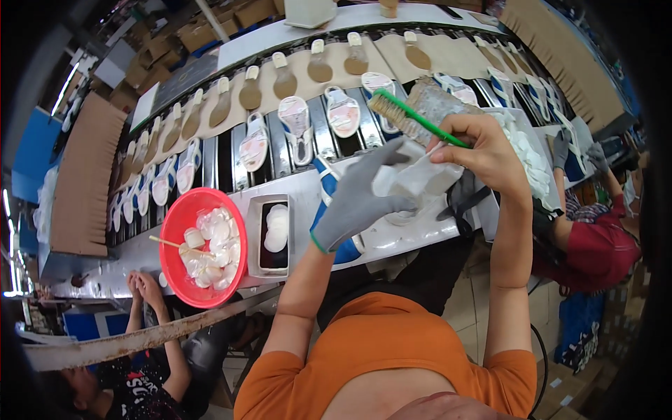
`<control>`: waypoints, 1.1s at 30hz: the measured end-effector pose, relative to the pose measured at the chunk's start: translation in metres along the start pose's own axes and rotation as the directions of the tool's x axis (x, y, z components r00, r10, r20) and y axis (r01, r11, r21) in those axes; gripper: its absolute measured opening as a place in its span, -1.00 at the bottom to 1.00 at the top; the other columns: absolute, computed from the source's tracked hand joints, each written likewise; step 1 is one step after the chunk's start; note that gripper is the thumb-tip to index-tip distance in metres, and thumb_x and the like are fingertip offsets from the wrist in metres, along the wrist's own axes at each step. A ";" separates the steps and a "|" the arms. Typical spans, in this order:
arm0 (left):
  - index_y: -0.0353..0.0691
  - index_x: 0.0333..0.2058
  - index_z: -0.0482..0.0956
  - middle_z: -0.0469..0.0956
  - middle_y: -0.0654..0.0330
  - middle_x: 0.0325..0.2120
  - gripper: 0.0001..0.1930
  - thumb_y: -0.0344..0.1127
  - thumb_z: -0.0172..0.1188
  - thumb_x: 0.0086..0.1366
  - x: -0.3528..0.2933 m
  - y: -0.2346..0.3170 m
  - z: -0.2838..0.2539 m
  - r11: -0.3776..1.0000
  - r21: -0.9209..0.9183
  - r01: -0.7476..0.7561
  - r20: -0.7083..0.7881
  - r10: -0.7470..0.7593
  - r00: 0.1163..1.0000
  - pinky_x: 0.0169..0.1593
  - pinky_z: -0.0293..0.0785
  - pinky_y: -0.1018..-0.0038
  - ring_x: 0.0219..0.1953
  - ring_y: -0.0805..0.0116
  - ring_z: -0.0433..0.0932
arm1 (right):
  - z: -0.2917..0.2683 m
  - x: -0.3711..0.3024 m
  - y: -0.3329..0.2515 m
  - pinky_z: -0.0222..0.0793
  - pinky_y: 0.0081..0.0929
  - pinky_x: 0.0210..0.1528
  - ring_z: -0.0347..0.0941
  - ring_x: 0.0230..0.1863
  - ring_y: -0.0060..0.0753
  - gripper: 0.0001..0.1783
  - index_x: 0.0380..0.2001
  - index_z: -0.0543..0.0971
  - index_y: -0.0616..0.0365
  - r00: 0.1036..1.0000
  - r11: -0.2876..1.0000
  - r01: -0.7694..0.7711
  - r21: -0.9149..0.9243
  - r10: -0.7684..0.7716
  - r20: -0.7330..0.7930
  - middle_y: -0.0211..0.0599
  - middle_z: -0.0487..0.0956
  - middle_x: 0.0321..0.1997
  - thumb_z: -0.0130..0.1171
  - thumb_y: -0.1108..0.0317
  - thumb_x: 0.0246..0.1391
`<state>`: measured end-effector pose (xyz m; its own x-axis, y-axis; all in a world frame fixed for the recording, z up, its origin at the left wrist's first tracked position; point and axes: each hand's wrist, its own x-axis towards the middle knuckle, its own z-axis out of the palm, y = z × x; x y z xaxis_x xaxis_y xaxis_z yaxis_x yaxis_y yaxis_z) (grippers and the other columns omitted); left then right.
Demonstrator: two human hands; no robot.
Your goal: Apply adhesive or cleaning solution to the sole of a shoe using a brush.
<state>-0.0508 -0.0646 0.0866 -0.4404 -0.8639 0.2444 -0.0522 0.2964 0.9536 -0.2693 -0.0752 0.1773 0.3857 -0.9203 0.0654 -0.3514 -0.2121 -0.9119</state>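
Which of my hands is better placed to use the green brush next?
Probably your right hand: it holds the green brush, while the gloved left hand is at the translucent white piece.

Your left hand (pixel 358 199) hides part of a blue-and-white shoe piece (pixel 327 180) | your right hand (pixel 486 152) covers part of the green brush (pixel 432 127) | you cannot tell what the blurred white material (pixel 425 180) is | the lower edge cuts off the co-worker (pixel 133 392) at your left
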 end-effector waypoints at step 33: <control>-0.32 0.04 0.38 0.48 0.20 -0.13 -0.62 -0.17 -0.08 0.40 -0.095 -0.197 0.006 0.794 -0.602 0.083 -0.390 -0.384 0.837 -0.03 0.43 0.46 -0.12 0.40 0.47 | 0.098 -0.009 0.033 0.15 -0.66 -0.50 0.29 -0.54 -0.74 -0.79 -0.50 0.59 0.29 0.942 0.998 -0.011 0.057 -0.009 0.334 -0.49 0.48 -0.64 0.43 0.43 -0.18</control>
<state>-0.0046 -0.0386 -0.1260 0.0006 -0.9957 -0.0929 0.4619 -0.0821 0.8831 -0.2004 -0.0416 0.1070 0.6516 -0.7557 -0.0657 -0.3062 -0.1828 -0.9342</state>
